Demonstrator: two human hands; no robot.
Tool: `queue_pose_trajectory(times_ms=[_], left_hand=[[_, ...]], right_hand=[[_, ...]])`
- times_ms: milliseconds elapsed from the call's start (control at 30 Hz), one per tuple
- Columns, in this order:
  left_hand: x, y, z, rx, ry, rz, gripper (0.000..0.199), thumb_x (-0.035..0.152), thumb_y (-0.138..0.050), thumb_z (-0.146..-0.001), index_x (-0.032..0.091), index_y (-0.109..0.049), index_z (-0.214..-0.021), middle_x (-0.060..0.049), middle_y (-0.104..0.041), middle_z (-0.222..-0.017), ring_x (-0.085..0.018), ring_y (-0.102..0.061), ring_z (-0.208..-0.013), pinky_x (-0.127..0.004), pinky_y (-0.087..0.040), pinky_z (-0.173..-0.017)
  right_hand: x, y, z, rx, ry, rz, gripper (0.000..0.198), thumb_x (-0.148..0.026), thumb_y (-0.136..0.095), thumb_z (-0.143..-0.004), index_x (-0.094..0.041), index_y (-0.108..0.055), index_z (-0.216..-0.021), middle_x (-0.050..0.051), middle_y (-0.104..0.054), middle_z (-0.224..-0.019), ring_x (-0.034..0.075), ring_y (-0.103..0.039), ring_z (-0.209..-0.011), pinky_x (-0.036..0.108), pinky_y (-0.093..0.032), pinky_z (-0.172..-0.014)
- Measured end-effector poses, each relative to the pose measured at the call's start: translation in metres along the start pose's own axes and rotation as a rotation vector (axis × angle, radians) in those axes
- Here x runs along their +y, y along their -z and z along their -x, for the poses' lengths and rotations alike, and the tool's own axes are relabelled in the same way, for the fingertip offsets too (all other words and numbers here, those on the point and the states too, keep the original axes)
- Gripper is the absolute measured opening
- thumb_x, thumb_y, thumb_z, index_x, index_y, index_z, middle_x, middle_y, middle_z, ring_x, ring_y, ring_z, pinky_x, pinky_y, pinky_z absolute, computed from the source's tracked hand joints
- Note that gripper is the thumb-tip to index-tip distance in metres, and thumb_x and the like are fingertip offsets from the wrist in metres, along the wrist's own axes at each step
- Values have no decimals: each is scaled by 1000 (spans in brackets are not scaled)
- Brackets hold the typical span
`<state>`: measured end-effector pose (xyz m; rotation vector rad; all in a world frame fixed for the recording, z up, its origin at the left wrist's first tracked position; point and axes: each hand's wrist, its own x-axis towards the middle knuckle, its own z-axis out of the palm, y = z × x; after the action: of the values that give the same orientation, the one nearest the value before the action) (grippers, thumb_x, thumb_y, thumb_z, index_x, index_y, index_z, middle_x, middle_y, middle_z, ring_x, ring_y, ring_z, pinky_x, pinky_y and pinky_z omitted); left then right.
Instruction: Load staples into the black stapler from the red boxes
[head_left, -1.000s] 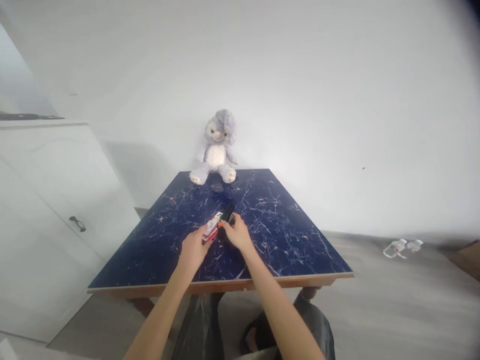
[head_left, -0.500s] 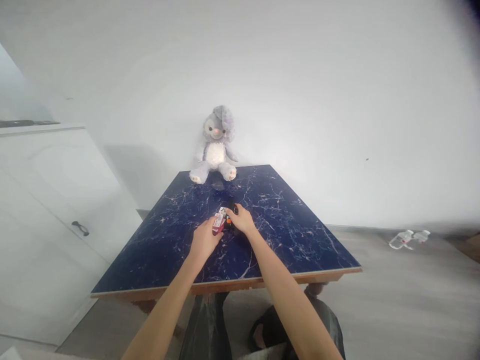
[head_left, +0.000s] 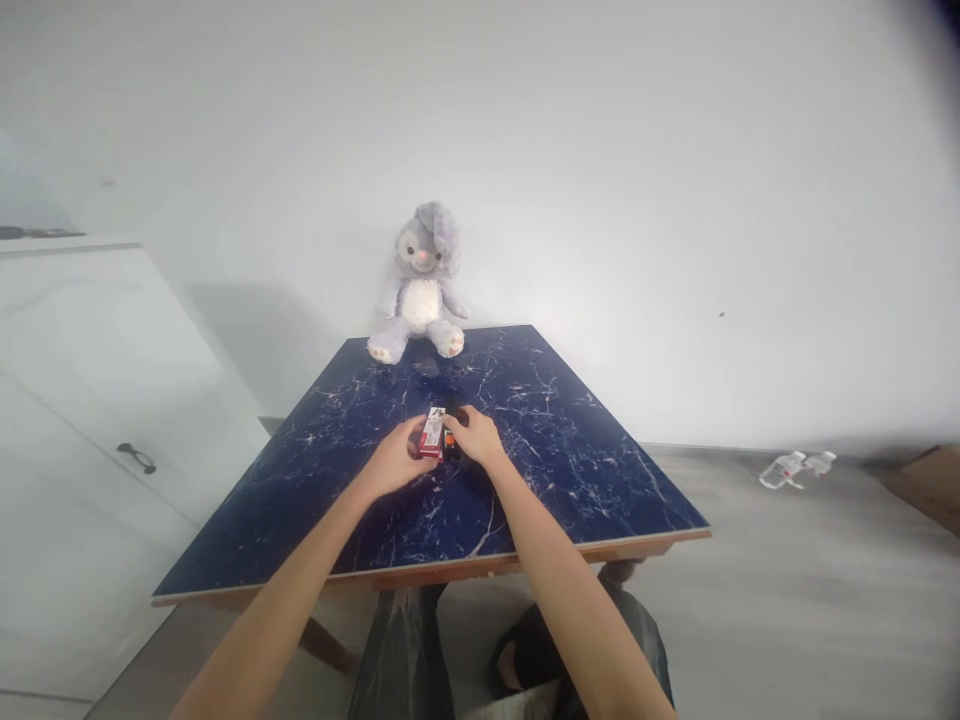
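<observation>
Near the middle of the dark blue marble-patterned table (head_left: 315, 530), my left hand (head_left: 395, 458) grips a small red and white box (head_left: 432, 434) from its left side. My right hand (head_left: 477, 436) is closed around a small black object with an orange patch (head_left: 450, 437), just right of the box. Its kind I cannot make out, since the fingers cover much of it. The two held things are side by side, and the right thumb reaches close to the box.
A grey plush toy (head_left: 424, 290) sits at the table's far edge against the white wall. To the left stands a white cabinet (head_left: 82, 400) with a dark handle. White-wrapped bottles (head_left: 787, 466) and a brown box (head_left: 930, 480) are on the floor at right.
My left hand has shifted left and its fingers now sit along the box's side, so more of the box's top shows. The whole view has swung slightly to the right.
</observation>
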<state>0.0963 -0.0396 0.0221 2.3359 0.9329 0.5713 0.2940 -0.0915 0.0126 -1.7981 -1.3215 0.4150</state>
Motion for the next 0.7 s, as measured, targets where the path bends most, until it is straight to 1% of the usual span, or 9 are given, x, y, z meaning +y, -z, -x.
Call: queue_pose_trajectory(times_ms=[33, 67, 100, 133, 167, 233, 300, 500, 700], left_hand=[[-5, 7, -6, -65, 21, 19, 102, 35, -79, -72, 24, -24, -157, -16, -48, -147, -24, -67, -100, -38, -54, -88], [-10, 13, -13, -117, 10, 4, 115, 37, -82, -67, 23, -16, -159, -19, -37, -155, -29, -62, -115, -41, -51, -97], [-15, 18, -21, -159, -17, -36, 125, 39, -86, -62, 21, -11, -160, -20, -25, -161, -34, -50, -132, -43, -43, -107], [-20, 22, -29, -193, -40, -75, 131, 41, -87, -58, 21, -8, -161, -19, -15, -165, -39, -34, -144, -47, -34, -114], [-24, 24, -37, -233, -56, -88, 136, 44, -88, -57, 20, -4, -161, -19, -11, -166, -40, -25, -148, -49, -28, -118], [-30, 25, -49, -330, -86, -94, 138, 47, -88, -55, 20, -2, -161, -18, -13, -166, -39, -21, -150, -50, -23, -120], [-33, 23, -54, -360, -99, -96, 136, 49, -87, -56, 20, -4, -161, -18, -20, -164, -38, -25, -149, -50, -22, -120], [-31, 17, -41, -251, -99, -121, 128, 52, -86, -58, 23, -14, -160, -16, -27, -162, -39, -25, -149, -50, -26, -118], [-23, 1, -32, -205, -104, -151, 121, 59, -79, -66, 20, -14, -160, -17, -23, -164, -39, -21, -150, -49, -25, -119]], right_hand=[[1, 0, 0, -3, 2, -1, 40, -50, -54, -92, -20, -66, -115, 9, -73, -115, 26, -67, -109, 34, -49, -93], [1, 0, -1, -5, 2, 2, 40, -51, -54, -92, -20, -66, -116, 9, -73, -115, 26, -68, -109, 34, -49, -93], [2, 0, -1, -6, 3, 5, 40, -51, -54, -92, -20, -66, -116, 9, -73, -115, 26, -68, -108, 34, -49, -93], [3, 0, -1, -8, 3, 8, 40, -50, -54, -93, -20, -66, -116, 9, -73, -115, 26, -68, -108, 34, -49, -93], [3, 0, -1, -9, 4, 8, 40, -50, -54, -93, -20, -66, -116, 9, -73, -115, 25, -68, -108, 34, -49, -92], [4, 1, -1, -15, 7, -3, 40, -51, -54, -93, -21, -66, -116, 9, -72, -115, 24, -68, -107, 33, -49, -92], [5, 1, -1, -23, 12, -11, 42, -53, -54, -92, -21, -66, -115, 8, -73, -114, 24, -68, -107, 33, -49, -92], [3, 3, 1, -30, 6, -16, 38, -51, -55, -93, -22, -67, -114, 7, -73, -113, 24, -68, -106, 33, -49, -91], [0, 4, 3, -15, 16, 11, 39, -51, -54, -93, -21, -69, -113, 8, -74, -111, 25, -69, -104, 33, -49, -90]])
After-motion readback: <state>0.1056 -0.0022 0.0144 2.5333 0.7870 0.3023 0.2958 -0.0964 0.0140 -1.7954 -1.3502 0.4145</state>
